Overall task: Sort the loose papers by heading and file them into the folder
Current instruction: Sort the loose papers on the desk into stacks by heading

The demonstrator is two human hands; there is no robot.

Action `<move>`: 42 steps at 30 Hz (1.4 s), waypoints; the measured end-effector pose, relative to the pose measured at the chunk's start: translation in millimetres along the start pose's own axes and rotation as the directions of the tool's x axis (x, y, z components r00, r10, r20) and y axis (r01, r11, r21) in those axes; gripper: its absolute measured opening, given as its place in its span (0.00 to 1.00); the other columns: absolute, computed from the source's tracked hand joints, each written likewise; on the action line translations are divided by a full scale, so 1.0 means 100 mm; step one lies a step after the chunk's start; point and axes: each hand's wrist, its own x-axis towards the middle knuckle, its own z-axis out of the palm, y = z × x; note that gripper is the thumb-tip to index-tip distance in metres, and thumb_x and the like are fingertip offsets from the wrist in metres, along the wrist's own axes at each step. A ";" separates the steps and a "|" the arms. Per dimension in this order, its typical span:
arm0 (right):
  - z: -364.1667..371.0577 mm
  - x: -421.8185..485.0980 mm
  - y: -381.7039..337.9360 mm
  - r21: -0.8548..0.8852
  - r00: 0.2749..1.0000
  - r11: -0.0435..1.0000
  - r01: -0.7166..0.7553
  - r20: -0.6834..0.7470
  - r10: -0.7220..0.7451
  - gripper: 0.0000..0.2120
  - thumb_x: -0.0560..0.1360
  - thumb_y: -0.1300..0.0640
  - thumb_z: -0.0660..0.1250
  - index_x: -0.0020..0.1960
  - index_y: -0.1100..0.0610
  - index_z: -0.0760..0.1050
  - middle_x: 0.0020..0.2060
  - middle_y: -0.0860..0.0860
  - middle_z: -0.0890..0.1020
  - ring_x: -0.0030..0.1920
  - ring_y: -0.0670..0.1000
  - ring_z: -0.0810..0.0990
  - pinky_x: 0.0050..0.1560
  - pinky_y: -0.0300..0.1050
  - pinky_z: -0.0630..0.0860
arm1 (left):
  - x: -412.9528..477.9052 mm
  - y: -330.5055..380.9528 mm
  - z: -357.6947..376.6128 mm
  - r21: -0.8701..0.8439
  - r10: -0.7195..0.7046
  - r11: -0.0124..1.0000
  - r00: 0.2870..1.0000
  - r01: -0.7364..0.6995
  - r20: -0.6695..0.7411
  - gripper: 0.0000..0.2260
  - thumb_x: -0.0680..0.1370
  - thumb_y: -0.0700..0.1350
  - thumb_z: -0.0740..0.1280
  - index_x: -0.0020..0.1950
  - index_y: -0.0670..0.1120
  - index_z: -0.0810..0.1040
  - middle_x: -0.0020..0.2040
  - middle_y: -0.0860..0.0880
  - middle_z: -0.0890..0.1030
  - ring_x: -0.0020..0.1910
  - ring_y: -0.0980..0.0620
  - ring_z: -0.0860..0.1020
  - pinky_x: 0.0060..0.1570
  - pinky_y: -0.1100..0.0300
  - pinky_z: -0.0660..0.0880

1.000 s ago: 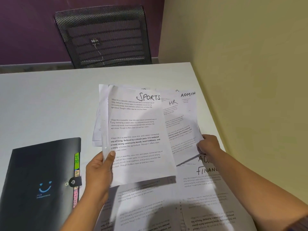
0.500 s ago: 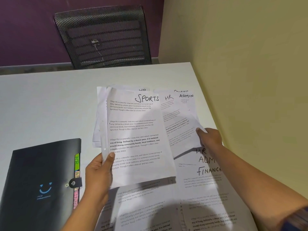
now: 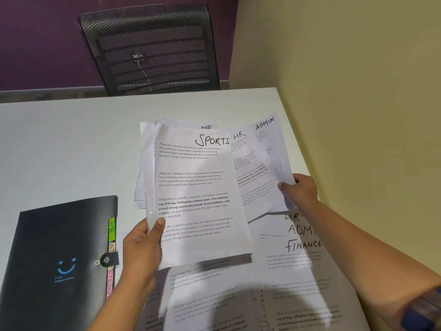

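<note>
The white table fills most of the view, with a mesh-backed chair at its far side. On the near left lies the black folder, its snap clasp fastened and its coloured tabs poking out of the right edge, the green one reading HR. Near right, flat on the table, are the spread sheets, whose staggered headings read HR, a partly hidden ADMIN, and FINANCE. Above them a fan of papers is held up. The SPORTS sheet is in front, an HR sheet peeks out to its right, and the ADMIN sheet is farthest right. Another HR heading shows behind the fan, and I cannot tell whether that page is held or lying down. The left hand grips the SPORTS sheet by its lower left edge, thumb on the face. The right hand pinches the right edge of the ADMIN sheet, pulling it out sideways. The step in hand looks like reading headings and separating sheets. It would go best with the left thumb kept firm so the stack cannot slip. The right hand should draw each page out level rather than upward, to avoid creases, and lay it on the matching heading. The folder will need unclasping before anything can be filed.
</note>
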 end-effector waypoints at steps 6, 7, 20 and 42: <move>-0.01 -0.02 -0.07 0.082 0.999 0.996 -0.029 -0.022 0.031 0.11 0.67 0.55 0.80 0.43 0.59 0.80 0.39 0.52 0.84 0.39 0.54 0.83 0.44 0.47 0.81 | 0.02 -0.03 0.01 0.029 -0.002 1.000 1.000 0.002 -0.004 0.10 0.80 0.40 0.66 0.59 0.42 0.81 0.52 0.48 0.86 0.51 0.51 0.84 0.52 0.58 0.80; -0.02 -0.02 -0.08 0.079 0.999 0.996 -0.032 -0.020 0.033 0.12 0.66 0.55 0.81 0.43 0.58 0.80 0.40 0.52 0.85 0.40 0.54 0.84 0.46 0.48 0.82 | 0.02 -0.04 0.01 0.028 0.000 1.000 1.000 0.000 -0.004 0.10 0.79 0.40 0.66 0.59 0.41 0.81 0.52 0.48 0.86 0.51 0.52 0.84 0.52 0.59 0.81; -0.07 -0.03 -0.18 0.510 0.974 0.831 -0.222 0.161 0.161 0.25 0.81 0.46 0.58 0.29 0.55 0.74 0.25 0.51 0.76 0.24 0.52 0.72 0.29 0.40 0.69 | 0.04 -0.06 0.01 0.049 -0.005 0.999 1.000 0.006 -0.006 0.09 0.80 0.40 0.66 0.57 0.42 0.81 0.53 0.45 0.85 0.52 0.50 0.83 0.54 0.55 0.79; 0.16 0.31 -0.06 -0.287 0.977 0.935 -0.208 -0.023 0.211 0.06 0.64 0.64 0.67 0.37 0.58 0.70 0.36 0.56 0.80 0.31 0.55 0.75 0.30 0.41 0.68 | 0.06 -0.09 0.01 0.008 -0.025 1.000 1.000 0.025 -0.017 0.08 0.79 0.38 0.66 0.57 0.39 0.81 0.50 0.47 0.86 0.46 0.56 0.84 0.47 0.67 0.80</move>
